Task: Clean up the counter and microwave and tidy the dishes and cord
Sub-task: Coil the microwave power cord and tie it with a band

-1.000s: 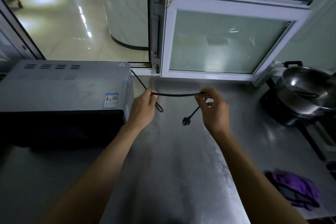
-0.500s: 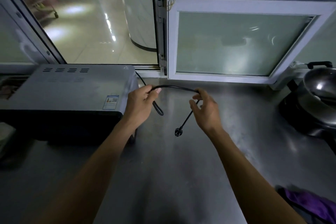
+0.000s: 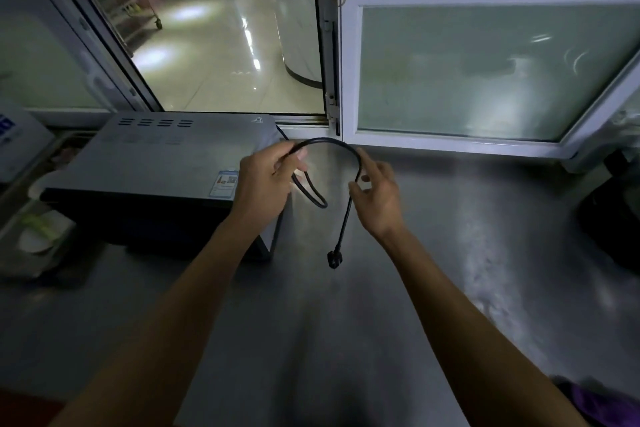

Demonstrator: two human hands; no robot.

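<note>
Cord first — your left hand [image 3: 264, 180] pinches the thin black power cord [image 3: 341, 146] beside the grey metal microwave [image 3: 166, 156], and it arches over to your right hand [image 3: 379, 191], thumb and fingers loosely curled round it. Black plug [image 3: 334, 259] dangles over the steel counter [image 3: 346, 340].

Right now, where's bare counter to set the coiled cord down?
Bare counter runs right of the microwave, from the window frame forward to the purple cloth. Crowded left of the microwave: dishes.
</note>
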